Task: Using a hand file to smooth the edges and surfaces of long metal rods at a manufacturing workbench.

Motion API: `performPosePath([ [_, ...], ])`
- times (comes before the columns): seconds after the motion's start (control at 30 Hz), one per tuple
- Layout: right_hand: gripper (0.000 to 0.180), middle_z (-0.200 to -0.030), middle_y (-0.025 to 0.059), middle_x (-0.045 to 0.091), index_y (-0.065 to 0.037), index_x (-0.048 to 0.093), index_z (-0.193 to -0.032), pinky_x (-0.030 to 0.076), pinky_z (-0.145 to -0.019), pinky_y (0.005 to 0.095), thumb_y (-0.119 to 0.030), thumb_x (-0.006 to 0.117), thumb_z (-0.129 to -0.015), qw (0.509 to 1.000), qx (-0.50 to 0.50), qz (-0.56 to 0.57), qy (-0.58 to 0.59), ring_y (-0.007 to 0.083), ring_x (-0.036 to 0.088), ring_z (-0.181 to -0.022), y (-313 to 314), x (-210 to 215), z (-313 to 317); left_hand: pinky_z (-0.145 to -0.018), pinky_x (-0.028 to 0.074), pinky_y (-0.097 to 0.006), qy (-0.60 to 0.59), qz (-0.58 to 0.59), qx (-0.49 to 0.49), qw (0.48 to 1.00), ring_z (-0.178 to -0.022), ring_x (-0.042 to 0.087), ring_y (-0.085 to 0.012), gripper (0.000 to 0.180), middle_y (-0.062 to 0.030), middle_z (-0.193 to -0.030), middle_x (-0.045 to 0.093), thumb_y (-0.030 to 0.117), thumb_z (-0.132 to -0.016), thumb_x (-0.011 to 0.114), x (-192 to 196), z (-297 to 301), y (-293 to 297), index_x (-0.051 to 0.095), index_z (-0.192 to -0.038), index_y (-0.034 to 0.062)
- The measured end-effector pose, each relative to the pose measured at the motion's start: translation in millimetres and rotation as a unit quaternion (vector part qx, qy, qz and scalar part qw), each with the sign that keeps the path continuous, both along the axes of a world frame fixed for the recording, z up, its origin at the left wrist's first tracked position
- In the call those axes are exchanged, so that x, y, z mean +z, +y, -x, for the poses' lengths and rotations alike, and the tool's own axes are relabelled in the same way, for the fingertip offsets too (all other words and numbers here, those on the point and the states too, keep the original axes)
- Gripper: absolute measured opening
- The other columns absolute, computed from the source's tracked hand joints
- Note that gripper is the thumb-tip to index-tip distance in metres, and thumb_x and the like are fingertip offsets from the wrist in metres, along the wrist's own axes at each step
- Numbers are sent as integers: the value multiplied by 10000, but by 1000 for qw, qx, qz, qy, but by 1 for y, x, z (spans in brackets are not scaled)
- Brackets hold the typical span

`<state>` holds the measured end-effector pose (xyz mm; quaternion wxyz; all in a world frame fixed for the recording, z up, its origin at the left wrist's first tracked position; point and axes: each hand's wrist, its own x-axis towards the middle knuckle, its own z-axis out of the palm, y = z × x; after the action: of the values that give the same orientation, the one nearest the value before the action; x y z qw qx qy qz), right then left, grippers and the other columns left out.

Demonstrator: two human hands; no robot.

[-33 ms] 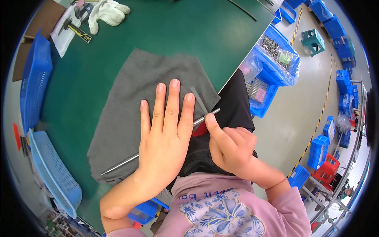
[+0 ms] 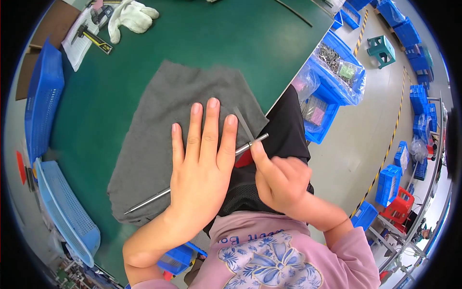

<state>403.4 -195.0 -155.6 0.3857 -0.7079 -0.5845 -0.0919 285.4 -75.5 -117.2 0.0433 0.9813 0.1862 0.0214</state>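
My left hand (image 2: 199, 164) lies flat, fingers spread, across a slim metal rod (image 2: 149, 202) on a dark grey cloth (image 2: 144, 139). The palm covers the rod's middle. One stepped, shiny end comes out to the right of the index finger, and the pointed end shows at lower left. My right hand (image 2: 284, 180) is closed, its index fingertip near the rod's right end, on the lower end of a thin flat grey strip (image 2: 245, 125). This strip, which looks like a flat file, crosses the rod; the rest of that grip is hidden.
The cloth lies on a green table (image 2: 216, 38). A white glove (image 2: 132, 19), calipers (image 2: 96, 41) and papers are at the far left. Blue baskets (image 2: 45, 96) line the left edge. Blue bins (image 2: 322, 115) holding metal parts stand right of the table, near a green stool (image 2: 381, 50).
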Motion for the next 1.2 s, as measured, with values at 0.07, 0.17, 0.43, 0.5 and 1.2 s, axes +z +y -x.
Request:
performPosePath([
  [0.07, 451, -509, -4, 351, 42, 659, -1081, 279, -380, 270, 72, 612, -633, 1000, 2, 18, 12, 129, 350, -375, -32, -16, 14, -999, 329, -634, -14, 7, 1, 1000, -1342, 331, -435, 625, -240, -1481, 285, 60, -806, 562, -4, 2, 1, 351, -1393, 13],
  [0.17, 430, -527, 13, 402, 60, 631, -1112, 287, -394, 294, 74, 635, -682, 999, 7, 34, 15, 149, 381, -388, -31, -21, 9, -996, 330, -635, -8, -4, -1, 1000, -1342, 331, -436, 625, -241, -1482, 284, 57, -806, 561, -2, 0, 0, 352, -1394, 14],
  [0.43, 479, -536, -11, 325, 11, 663, -1095, 292, -392, 262, 68, 640, -620, 999, -4, -36, -3, 125, 343, -409, -23, -44, 6, -994, 333, -636, -15, 0, -1, 1000, -1342, 330, -435, 622, -239, -1481, 285, 54, -809, 555, -4, 1, 0, 351, -1396, 20],
  [0.5, 442, -504, -21, 298, 24, 675, -1046, 280, -374, 256, 78, 645, -608, 994, 19, -108, -13, 121, 319, -376, 3, -33, -4, -993, 332, -637, -8, -14, 5, 1000, -1343, 330, -433, 621, -240, -1479, 288, 63, -814, 561, 0, 0, 2, 351, -1397, 25],
  [1.2, 408, -524, -3, 384, 51, 663, -1020, 314, -408, 270, 72, 634, -614, 999, 32, 3, -5, 142, 373, -393, -56, -44, 2, -1011, 288, -652, -9, 10, 4, 1000, -1359, 294, -444, 639, -234, -1495, 260, 7, -803, 542, -3, 1, 1, 335, -1407, 21],
])
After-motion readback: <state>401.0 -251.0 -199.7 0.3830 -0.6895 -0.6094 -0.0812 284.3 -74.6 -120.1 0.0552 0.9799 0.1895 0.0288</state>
